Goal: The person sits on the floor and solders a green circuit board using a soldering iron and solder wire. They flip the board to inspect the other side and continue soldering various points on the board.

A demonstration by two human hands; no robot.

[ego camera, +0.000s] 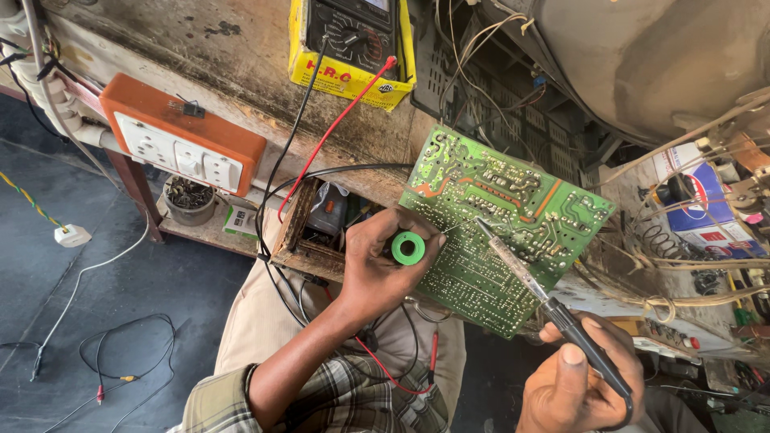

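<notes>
Left hand (385, 269) gripping small green solder spool (407, 247) against tilted green printed circuit board (501, 220), steadying its solder side upward for black-handled soldering iron (553, 309), clasped in right hand (577, 385), tip touching board.

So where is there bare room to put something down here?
The dark floor is bare between the white plug, the looped black cable and the person's knee. The bench right of the green circuit board is crowded with wires and parts.
</notes>
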